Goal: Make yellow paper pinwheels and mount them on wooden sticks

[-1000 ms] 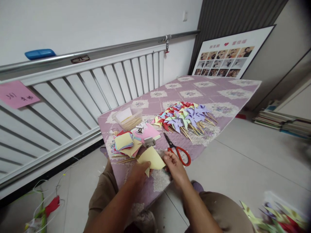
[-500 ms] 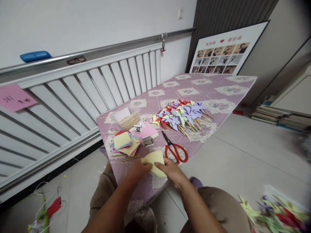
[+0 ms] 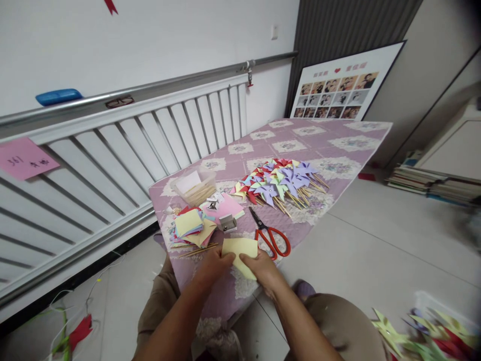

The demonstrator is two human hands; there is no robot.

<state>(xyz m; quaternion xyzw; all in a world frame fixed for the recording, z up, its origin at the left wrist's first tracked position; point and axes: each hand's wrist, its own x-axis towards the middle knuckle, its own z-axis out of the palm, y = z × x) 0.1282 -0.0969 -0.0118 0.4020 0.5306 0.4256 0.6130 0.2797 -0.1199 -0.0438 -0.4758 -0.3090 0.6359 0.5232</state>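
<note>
A white radiator (image 3: 124, 143) runs along the wall to our left, and a board of photographs (image 3: 343, 85) leans beyond the far end of the lilac, flower-patterned surface (image 3: 319, 138). We hold one pale yellow sheet of paper (image 3: 240, 246) over the near end of this surface, and we cannot tell whether it touches the cloth. Our left hand (image 3: 221, 259) pinches its left side and our right hand (image 3: 260, 263) its right side, with both thumbs on top, near each other. Just beyond our right hand lie red-handled scissors (image 3: 263, 225). Past our left hand we see a stack of coloured paper squares (image 3: 189, 223), some thin sticks (image 3: 197, 250), a small open box (image 3: 228, 224), pink paper (image 3: 230, 205) and a clear container (image 3: 180, 185) of more sticks. Farther off, many finished pinwheels (image 3: 287, 180) lie heaped together.
</note>
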